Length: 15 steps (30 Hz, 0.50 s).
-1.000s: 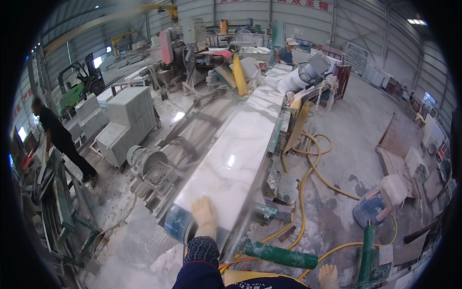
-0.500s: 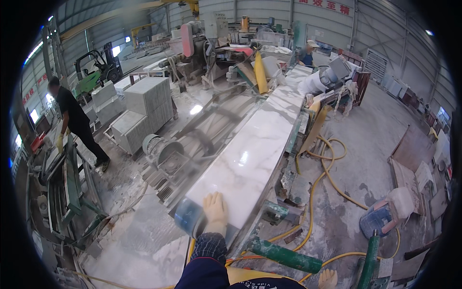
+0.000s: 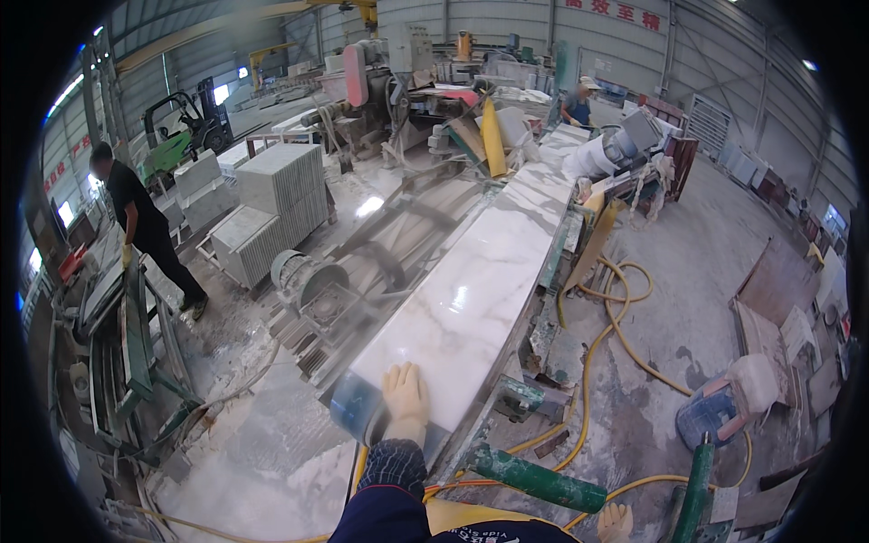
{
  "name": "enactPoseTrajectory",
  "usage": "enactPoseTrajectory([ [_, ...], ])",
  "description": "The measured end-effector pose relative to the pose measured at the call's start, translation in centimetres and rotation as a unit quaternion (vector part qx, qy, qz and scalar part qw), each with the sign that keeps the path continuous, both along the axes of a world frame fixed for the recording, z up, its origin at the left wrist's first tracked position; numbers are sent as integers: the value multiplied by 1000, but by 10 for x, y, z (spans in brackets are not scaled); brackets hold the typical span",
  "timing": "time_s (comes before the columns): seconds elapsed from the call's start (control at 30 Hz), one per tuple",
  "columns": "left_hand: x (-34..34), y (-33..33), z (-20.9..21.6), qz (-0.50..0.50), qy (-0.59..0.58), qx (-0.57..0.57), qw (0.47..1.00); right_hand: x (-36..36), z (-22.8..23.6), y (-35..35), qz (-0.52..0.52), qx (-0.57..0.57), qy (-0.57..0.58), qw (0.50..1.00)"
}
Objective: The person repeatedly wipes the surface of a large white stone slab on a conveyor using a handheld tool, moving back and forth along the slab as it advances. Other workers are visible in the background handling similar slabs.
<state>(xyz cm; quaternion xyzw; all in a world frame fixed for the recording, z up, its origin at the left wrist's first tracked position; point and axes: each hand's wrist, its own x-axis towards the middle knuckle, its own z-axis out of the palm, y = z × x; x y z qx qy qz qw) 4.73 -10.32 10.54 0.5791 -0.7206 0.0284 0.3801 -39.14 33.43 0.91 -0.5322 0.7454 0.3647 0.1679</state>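
A long, glossy white stone slab (image 3: 453, 317) with faint veins lies on a conveyor that runs away from me. My left hand (image 3: 405, 396), in a cream work glove, rests flat on its near end, fingers stretched forward and close together. Next to that hand, the blue belt (image 3: 355, 403) curves over the conveyor's end. At the lower edge, my right hand (image 3: 615, 523), gloved too, hangs low beside a green roller (image 3: 541, 480). Its fingers point up, look extended and show nothing in them; the rest of it is cut off by the frame.
A motor (image 3: 308, 282) stands left of the slab, with stacked stone pieces (image 3: 281, 190) beyond. A yellow hose (image 3: 588, 389) winds over the floor by a blue jug (image 3: 711, 416). One person (image 3: 140, 217) stands left by green frames; another person (image 3: 577, 107) is at the far end.
My left hand stays in place on the slab. The person at left has raised a gloved hand slightly, and more of the far person shows beside the conveyor.
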Motion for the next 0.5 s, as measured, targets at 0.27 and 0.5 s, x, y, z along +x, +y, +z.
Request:
enactPoseTrajectory([
  [0.27, 4, 2, -5, -5, 9, -34, 999, -5, -9, 6, 6, -8, -4, 1000],
  [0.5, 6, 7, -5, 6, 6, -46, 999, -10, -24, 12, 8, -30, -19, 999],
])
